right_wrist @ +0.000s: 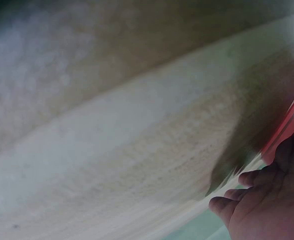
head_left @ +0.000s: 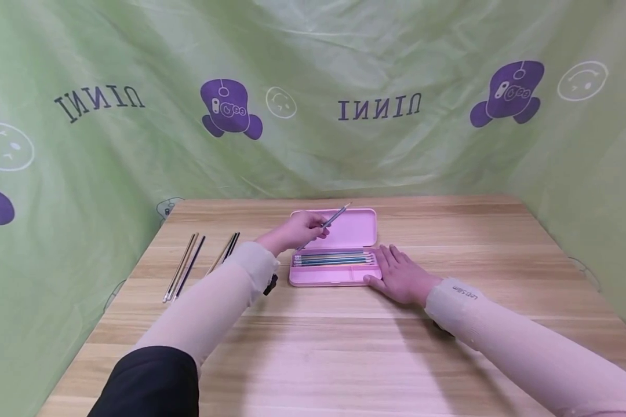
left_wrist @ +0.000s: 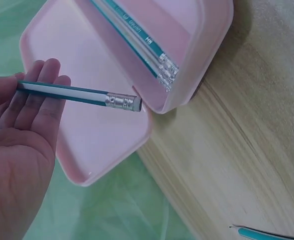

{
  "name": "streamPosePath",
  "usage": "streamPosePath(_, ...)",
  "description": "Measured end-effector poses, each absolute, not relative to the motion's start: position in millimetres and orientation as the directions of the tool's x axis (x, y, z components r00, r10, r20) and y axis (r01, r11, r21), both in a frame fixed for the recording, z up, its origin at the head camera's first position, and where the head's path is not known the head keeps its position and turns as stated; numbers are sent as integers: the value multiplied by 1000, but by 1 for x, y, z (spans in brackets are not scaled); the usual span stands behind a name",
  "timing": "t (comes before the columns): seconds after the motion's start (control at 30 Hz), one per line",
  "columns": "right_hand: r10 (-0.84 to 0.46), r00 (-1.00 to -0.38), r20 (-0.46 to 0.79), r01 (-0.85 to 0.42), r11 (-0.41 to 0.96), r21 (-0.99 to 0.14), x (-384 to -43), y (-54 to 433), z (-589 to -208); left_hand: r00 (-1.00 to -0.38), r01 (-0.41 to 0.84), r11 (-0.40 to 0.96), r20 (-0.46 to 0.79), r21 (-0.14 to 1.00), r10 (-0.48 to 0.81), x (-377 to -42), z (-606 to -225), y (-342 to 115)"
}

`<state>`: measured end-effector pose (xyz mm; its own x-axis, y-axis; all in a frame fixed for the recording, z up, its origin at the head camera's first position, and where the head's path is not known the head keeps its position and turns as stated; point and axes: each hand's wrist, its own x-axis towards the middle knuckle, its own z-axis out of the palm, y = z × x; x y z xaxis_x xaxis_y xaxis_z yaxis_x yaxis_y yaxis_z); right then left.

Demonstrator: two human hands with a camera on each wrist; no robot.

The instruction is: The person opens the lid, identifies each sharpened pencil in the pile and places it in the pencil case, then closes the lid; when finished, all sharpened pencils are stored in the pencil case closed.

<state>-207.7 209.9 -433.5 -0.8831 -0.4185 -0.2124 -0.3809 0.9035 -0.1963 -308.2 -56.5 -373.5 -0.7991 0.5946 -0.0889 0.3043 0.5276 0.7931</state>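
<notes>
My left hand (head_left: 301, 227) pinches a green-and-white striped pencil (left_wrist: 77, 92) between thumb and fingers. The pencil slants over the left part of a pink pencil case (head_left: 313, 282), its point up to the right and its eraser end low. Behind the case body, the lid (head_left: 357, 227) lies folded back. Several pencils (head_left: 334, 259) rest side by side in the long rear compartment, erasers to the left. At the case's right end lies my right hand (head_left: 401, 275), fingers extended along that edge. In the right wrist view only a red-pink strip of the case (right_wrist: 287, 122) shows beside the fingers.
To the left on the wooden table (head_left: 313, 347) lie a few loose pencils (head_left: 190, 268). A second small group of pencils (head_left: 232, 246) is partly hidden behind my left forearm. A green printed curtain (head_left: 313, 156) hangs behind and at both sides.
</notes>
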Motion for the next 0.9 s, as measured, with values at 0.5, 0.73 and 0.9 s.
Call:
streamPosePath(0.5,-408,-888,-213,-372,909,-189,-210,212,-436,-738,463,605,-96,648,668,-307,-385,-42)
streamPosePath(0.73,-420,-889,-185,-385,902,-197,-210,215,-439,-718,495,643,-141,585,681,-304,-388,-41)
streamPosePath(0.9,-425,-885,-188,-391,900,-194,-209,213,-438,-714,506,650,-147,567,684,-302,-394,-43)
